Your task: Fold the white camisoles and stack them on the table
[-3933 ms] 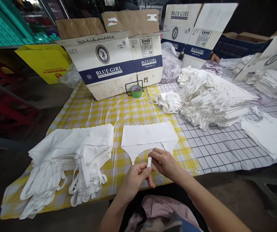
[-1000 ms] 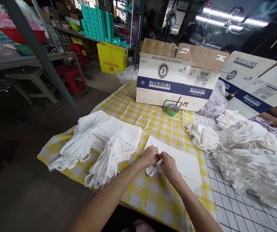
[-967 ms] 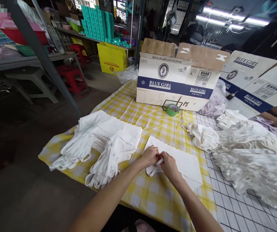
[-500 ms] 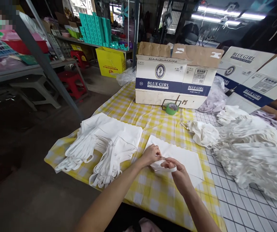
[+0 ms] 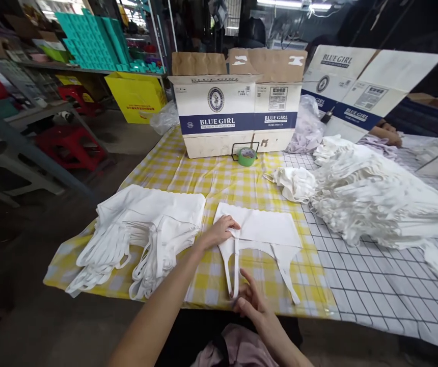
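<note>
A white garment (image 5: 265, 228) with thin straps lies flat on the yellow checked cloth (image 5: 219, 178). My left hand (image 5: 224, 229) is closed on the upper end of its left strap (image 5: 236, 265), against the fabric. Near the table's front edge, my right hand (image 5: 250, 296) has its fingers apart at the looped lower end of that strap; whether it grips the loop cannot be made out. The other strap hangs down at the garment's right side. Left of my hands is a stack of similar white garments (image 5: 158, 204), straps toward the front edge.
A large white pile (image 5: 375, 188) covers part of the grid cloth (image 5: 360, 285) on the right. Behind stand a white and blue carton (image 5: 238, 107) and green tape (image 5: 247, 157). Another person's hand (image 5: 389, 133) shows at the far right, beside a second carton (image 5: 356, 86).
The garment now lies spread with its straps toward me. My right hand has moved down from beside my left hand to the strap's lower end. The view has shifted right.
</note>
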Tool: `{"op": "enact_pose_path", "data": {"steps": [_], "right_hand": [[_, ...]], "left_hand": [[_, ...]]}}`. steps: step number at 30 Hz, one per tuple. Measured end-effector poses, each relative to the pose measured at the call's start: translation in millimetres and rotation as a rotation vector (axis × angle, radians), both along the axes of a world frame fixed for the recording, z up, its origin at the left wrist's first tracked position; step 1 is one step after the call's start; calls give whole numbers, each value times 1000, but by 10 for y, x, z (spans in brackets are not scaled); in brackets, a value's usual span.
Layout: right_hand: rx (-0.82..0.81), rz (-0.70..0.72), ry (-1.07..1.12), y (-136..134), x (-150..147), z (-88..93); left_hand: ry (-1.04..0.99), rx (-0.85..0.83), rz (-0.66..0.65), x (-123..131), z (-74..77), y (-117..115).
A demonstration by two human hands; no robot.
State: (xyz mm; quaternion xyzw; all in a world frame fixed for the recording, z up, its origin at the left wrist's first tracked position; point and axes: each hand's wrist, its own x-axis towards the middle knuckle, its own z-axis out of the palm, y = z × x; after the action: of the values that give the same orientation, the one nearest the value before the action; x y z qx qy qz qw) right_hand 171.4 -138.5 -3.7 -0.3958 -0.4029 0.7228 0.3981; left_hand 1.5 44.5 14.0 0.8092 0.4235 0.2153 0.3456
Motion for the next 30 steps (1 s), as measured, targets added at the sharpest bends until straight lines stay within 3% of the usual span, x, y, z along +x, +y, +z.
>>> {"op": "enact_pose_path", "data": {"steps": [4,7,10,11,13,17,18,23,26,30], "right_hand": [[55,82,-114,-58,-14,94],[115,265,-205,-56,101,298],[238,466,-307,130,401,523],[281,454,-366,251,541,574],[305,262,-563,579,858,608],[213,-391,-1119,1366,1441,431],[187,-440,-1161,1538,1532,365],[112,-448,-1155,2027,1586,132],[114,-405,-1048,2066,1514,122],[104,-311,-828,2022,1550,247]], "left_hand": [[-17,-97,4,-40,48,34],[19,-74,150,-75,39,116],[100,14,339,-99,11,232],[133,39,406,-99,0,272],[205,70,531,-80,-23,348],[330,58,692,4,-64,492],[351,42,715,19,-69,532],[363,-76,684,-37,-46,725],[294,-111,640,-110,-11,752],[105,-110,608,-139,78,709]]}}
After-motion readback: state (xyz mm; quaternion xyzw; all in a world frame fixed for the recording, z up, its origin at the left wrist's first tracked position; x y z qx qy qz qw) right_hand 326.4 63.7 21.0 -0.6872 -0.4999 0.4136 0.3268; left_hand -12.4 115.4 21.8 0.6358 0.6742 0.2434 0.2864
